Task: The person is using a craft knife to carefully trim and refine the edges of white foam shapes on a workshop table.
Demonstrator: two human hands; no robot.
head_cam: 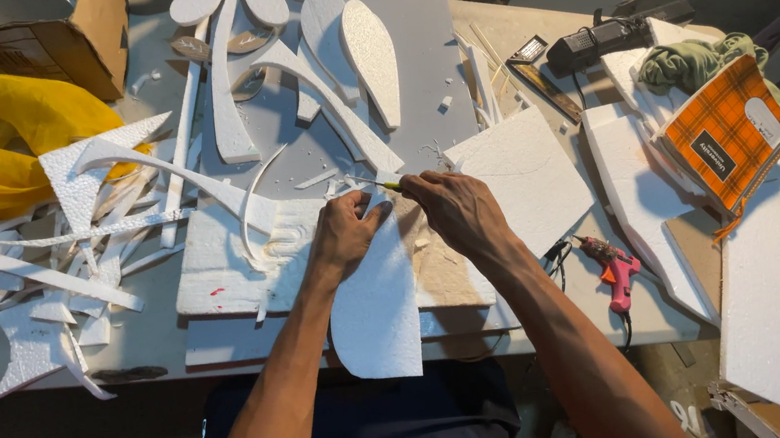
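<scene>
Both forearms reach forward from the bottom edge and meet at mid-desk. The left hand (345, 233) lies palm down, fingers spread, pressing a white foam piece (376, 312) with a rounded outline. The right hand (455, 210) is curled in a narrow grip around a thin knife (369, 183), its yellow-green handle just showing, the blade pointing left above the left hand's fingertips. Grainy foam offcuts (48, 274) lie left; a pink glue gun (616, 272) lies right on the desk (142, 342).
</scene>
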